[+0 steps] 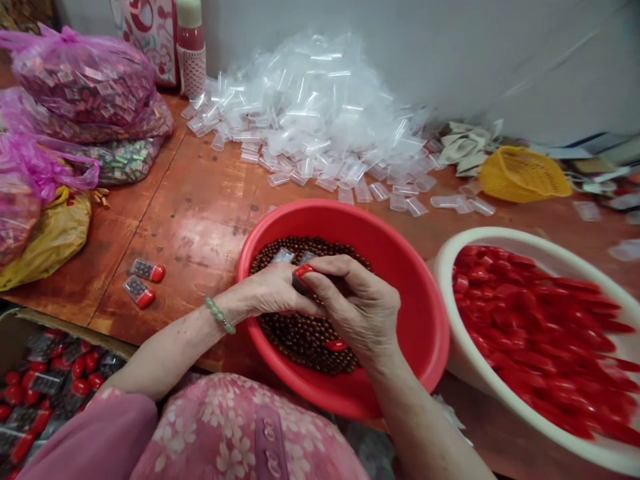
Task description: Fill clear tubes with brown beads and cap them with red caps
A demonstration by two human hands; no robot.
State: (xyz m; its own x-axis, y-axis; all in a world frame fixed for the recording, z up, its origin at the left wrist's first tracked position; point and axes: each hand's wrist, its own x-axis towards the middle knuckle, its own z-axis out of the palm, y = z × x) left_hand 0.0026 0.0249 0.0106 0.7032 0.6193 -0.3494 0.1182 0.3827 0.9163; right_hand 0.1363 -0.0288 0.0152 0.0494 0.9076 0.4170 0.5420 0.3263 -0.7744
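Note:
Both hands meet over a red basin [435, 347] that holds many shiny brown beads [300, 340]. My left hand [275, 288], with a green bead bracelet [219, 315] at its wrist, is closed around a small clear plastic case, mostly hidden by the fingers. My right hand [363, 303] pinches the red cap [303, 271] at the end of that case. Under the right palm a second red cap [337, 345] shows; whether the curled fingers hold it I cannot tell. Another clear case [283, 256] lies on the beads behind the left hand.
A white basin [493, 233] of red caps [530, 333] stands right. Clear cases [320, 113] are heaped at the back, beside a yellow basket [525, 175]. Left are two capped cases [139, 292], stacked pink bags [85, 80] and a box of capped cases [47, 383].

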